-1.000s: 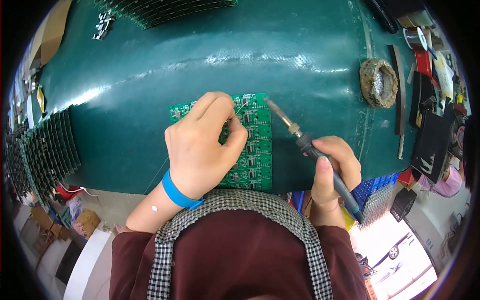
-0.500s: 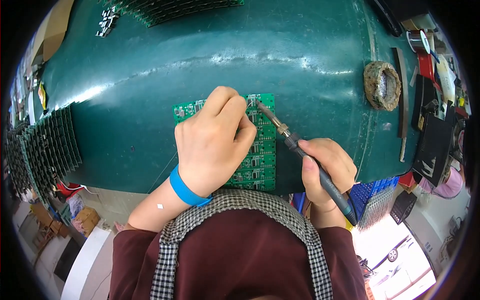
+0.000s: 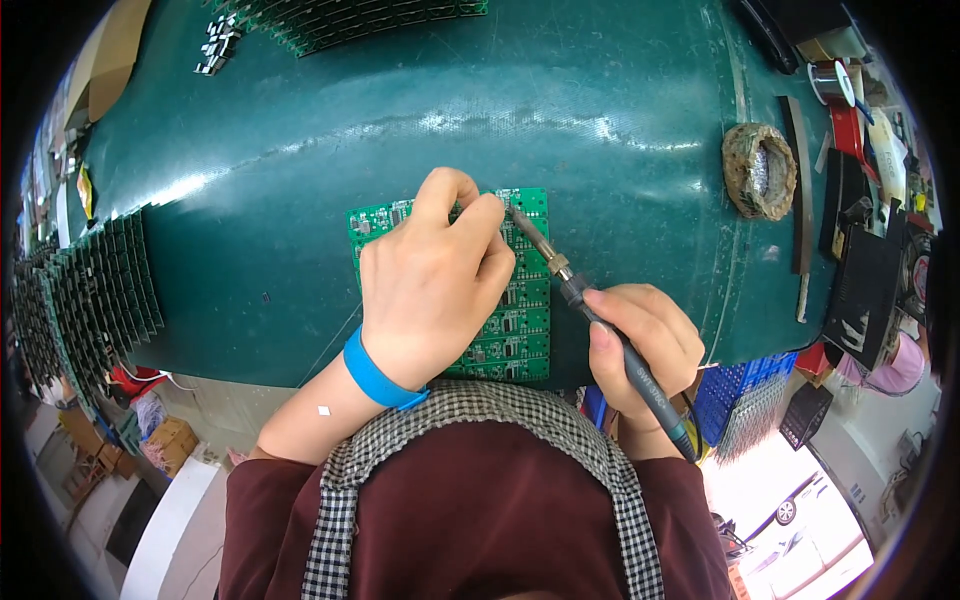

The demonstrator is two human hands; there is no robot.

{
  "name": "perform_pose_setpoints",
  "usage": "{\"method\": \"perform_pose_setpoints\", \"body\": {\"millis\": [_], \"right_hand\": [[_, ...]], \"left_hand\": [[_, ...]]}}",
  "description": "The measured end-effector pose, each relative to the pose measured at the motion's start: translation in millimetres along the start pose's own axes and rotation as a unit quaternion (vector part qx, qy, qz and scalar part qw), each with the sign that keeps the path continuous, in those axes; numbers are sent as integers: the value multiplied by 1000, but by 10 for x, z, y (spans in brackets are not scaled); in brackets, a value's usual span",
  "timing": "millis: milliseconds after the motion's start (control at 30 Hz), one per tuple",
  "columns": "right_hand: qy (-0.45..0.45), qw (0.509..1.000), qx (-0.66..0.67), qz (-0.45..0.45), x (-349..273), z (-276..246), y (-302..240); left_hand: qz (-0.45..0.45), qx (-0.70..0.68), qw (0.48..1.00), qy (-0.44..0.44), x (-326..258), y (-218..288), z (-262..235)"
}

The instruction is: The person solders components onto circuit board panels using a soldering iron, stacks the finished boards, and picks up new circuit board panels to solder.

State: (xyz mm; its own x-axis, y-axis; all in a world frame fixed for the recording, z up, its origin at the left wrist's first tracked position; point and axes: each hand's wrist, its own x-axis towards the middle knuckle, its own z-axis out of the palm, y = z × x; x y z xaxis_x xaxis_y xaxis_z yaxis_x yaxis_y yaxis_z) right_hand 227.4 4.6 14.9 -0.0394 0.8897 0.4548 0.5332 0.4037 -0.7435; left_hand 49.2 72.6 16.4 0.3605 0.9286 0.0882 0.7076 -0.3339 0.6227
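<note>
My right hand (image 3: 648, 345) grips the dark handle of a soldering iron (image 3: 545, 255) like a pen. The iron slants up and left, and its tip is at the upper right part of a green circuit board panel (image 3: 525, 350). Over the panel's left and middle my left hand (image 3: 435, 265), with a blue band at the wrist, is closed in a pinch close to the iron's tip. A thin strand of solder wire (image 3: 345, 332) trails from under this hand toward the table's near edge; its end between the fingers is hidden. Rows of small boards with dark chips show on the panel.
Racked circuit boards stand at the left (image 3: 105, 290) and at the far edge (image 3: 345, 22). Small metallic parts (image 3: 216, 45) lie far left. On the right are a rough round holder (image 3: 760, 172), a dark bar (image 3: 797, 185) and a wire spool (image 3: 832, 84). A blue crate (image 3: 728, 400) stands below the table edge.
My right hand and the soldering iron have shifted slightly left, the tip staying over the panel's upper right. My left hand has moved a little right, its pinch still closed.
</note>
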Motion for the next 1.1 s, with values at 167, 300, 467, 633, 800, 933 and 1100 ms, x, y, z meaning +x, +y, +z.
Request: {"method": "perform_pose_setpoints", "body": {"millis": [167,300,467,633,800,933,1100], "right_hand": [[2,1000,-10,6,-38,-19,-41],[72,995,25,59,-75,-48,-69],[45,998,29,42,-136,-50,-43],[40,999,5,16,-142,-47,-44],[35,999,-1,19,-119,-25,-57],[38,998,-15,41,-78,-15,-81],[25,998,-17,46,-48,10,-69]], "left_hand": [[11,27,1000,-8,-1,4,-33],[36,24,999,25,-54,-68,-69],[5,-46,999,-2,-107,-55,-59],[42,-51,998,15,-119,-63,-19],[22,-52,998,8,-104,-44,-42],[22,-38,999,23,-42,-43,-31],[41,-35,998,27,-25,-67,2]]}}
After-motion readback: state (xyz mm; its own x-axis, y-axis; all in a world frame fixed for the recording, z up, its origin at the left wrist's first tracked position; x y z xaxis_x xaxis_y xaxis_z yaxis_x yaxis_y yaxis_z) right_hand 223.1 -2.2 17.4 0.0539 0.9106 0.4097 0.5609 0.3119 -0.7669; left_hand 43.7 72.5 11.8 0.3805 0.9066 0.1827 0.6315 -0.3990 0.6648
